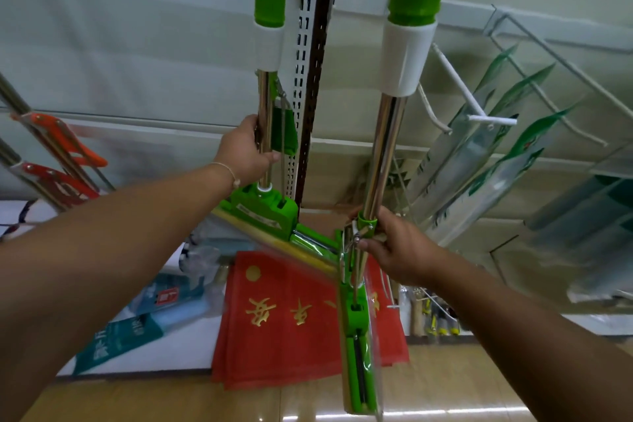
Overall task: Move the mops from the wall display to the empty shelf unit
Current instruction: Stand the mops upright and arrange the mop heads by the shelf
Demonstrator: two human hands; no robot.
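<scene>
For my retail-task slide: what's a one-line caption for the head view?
Head view: left hand grips the left green mop, right hand grips the right green mop.

Red mat (pixel 291 336): large gold Chinese characters, upside down in this view, too blurred to read with confidence. Teal packs (pixel 120 339) at lower left: white Chinese print and a small red tag, both illegible. Sticker strip on the left mop (pixel 263 207) head: unreadable.
</scene>
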